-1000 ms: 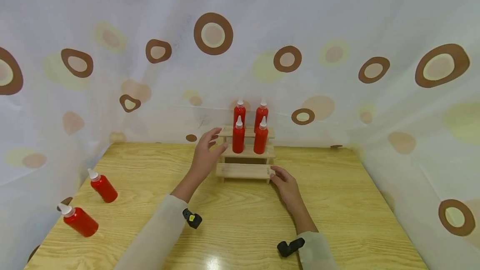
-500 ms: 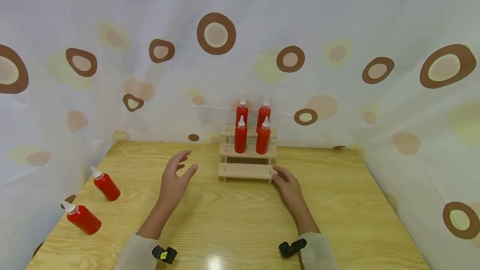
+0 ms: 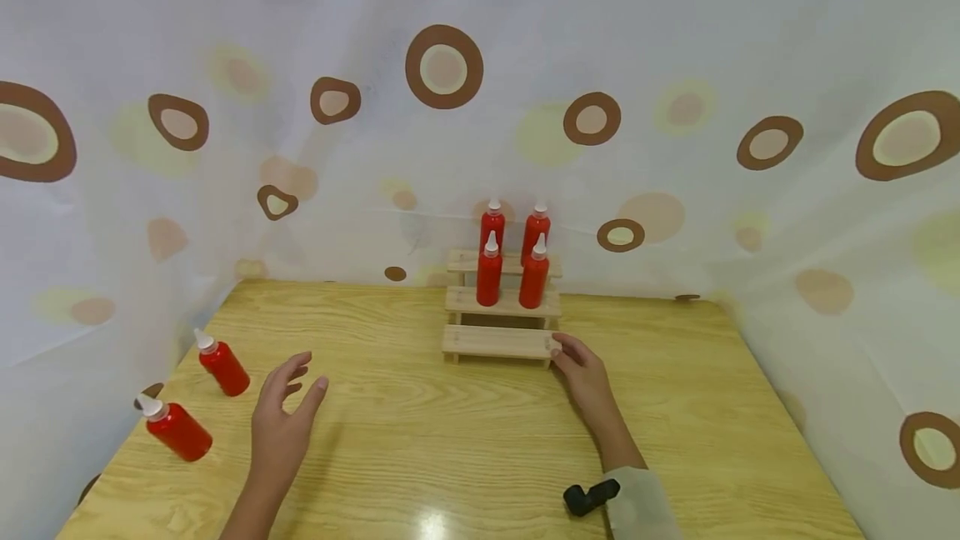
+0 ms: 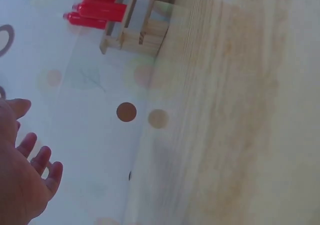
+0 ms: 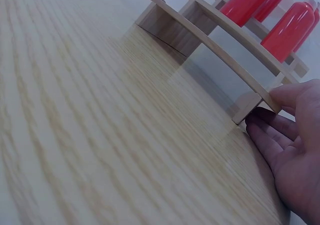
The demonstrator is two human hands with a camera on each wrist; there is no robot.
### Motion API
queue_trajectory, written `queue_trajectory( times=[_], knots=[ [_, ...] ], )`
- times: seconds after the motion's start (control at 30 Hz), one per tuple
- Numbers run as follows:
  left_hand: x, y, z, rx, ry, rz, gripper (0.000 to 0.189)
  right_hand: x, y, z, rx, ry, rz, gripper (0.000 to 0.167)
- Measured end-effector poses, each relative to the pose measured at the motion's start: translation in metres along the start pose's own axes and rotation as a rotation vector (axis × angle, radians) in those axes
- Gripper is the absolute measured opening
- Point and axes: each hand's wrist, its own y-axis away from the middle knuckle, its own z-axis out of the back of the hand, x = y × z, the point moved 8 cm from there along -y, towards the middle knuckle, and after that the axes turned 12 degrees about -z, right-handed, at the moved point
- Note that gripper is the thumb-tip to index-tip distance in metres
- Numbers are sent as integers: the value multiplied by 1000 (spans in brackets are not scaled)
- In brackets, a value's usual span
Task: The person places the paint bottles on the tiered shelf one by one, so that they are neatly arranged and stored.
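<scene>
My right hand [image 3: 588,383] grips the right end of the bottom step of a small three-step wooden rack [image 3: 498,342]. In the right wrist view its thumb lies on top of the step and the fingers sit below, against the leg. Two red squeeze bottles with white nozzles stand on the middle step, one of them a left-hand bottle [image 3: 489,280]; two more are on the top step, partly hidden behind these. My left hand [image 3: 281,432] holds nothing, fingers loosely bent and thumb apart, over the table's left side. Close to its left are a farther red bottle [image 3: 225,369] and a nearer red bottle [image 3: 180,432].
The wood-grain table [image 3: 420,423] meets a patterned white sheet [image 3: 360,190] behind the rack and on both sides. The two left bottles stand close to the table's left edge. A black wrist camera [image 3: 591,497] sits on the right sleeve.
My left hand has left the rack's left side and moved left and nearer, toward the two bottles on the table. My right hand stays on the rack; the view has shifted slightly left.
</scene>
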Motion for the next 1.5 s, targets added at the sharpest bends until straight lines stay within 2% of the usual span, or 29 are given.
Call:
queue_trajectory(
  times=[0.23,0.63,0.77,0.93,1.07,1.23,1.3,1.37,1.5],
  knots=[
    [13,27,34,-126,-56,121,41,-5,-1,0,2,6,-9,42],
    [29,51,108,-500,-176,139,36,-3,-4,-1,18,-6,-18,41],
    [35,54,129,-573,-195,177,37,-3,-5,-1,15,-7,-18,41],
    [50,54,143,-556,-229,275,45,-4,-5,0,11,-21,-15,41],
    [62,50,147,-492,-236,336,56,-5,-5,-1,18,-13,-16,42],
    [77,43,145,-374,-238,440,63,-6,-4,-2,16,-14,-12,41],
    [82,41,144,-345,-231,481,64,-6,-4,-2,8,-12,-9,40],
    [85,39,143,-329,-213,514,64,-6,-5,-1,3,-10,-5,40],
    [88,35,141,-328,-167,537,64,-4,-5,0,-4,-6,-6,41]
  ],
)
